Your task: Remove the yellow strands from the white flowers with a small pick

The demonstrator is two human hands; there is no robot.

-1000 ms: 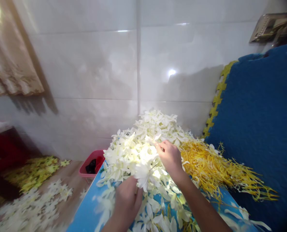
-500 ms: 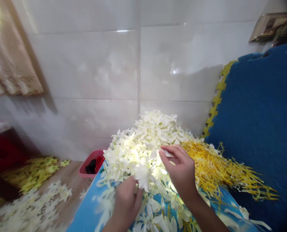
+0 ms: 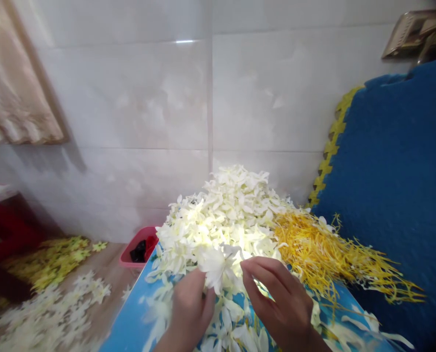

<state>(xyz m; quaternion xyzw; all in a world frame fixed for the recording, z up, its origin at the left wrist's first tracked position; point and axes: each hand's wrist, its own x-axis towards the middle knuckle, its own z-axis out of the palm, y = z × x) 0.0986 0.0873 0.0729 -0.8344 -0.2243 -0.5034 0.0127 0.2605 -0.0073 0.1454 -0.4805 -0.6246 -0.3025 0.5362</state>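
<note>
A big heap of white artificial flower petals (image 3: pixel 221 215) lies on a blue printed table (image 3: pixel 129 327). My left hand (image 3: pixel 190 310) is shut on a partly built white flower (image 3: pixel 214 266), holding it from below. My right hand (image 3: pixel 280 300) is close beside that flower on its right, fingers pinched on a white petal (image 3: pixel 236 254) that touches the flower. A pile of yellow stamen strands (image 3: pixel 331 259) lies just right of the white heap.
A blue foam mat with a yellow edge (image 3: pixel 386 171) stands at the right. A tiled wall (image 3: pixel 148 107) rises right behind the table. A small red tray (image 3: pixel 139 249) sits by the table's left edge. White and yellow flowers (image 3: pixel 49 293) cover the floor at the left.
My right hand picked a petal from the heap and drew it back toward me, down to the flower in my left hand. The left hand stayed put.
</note>
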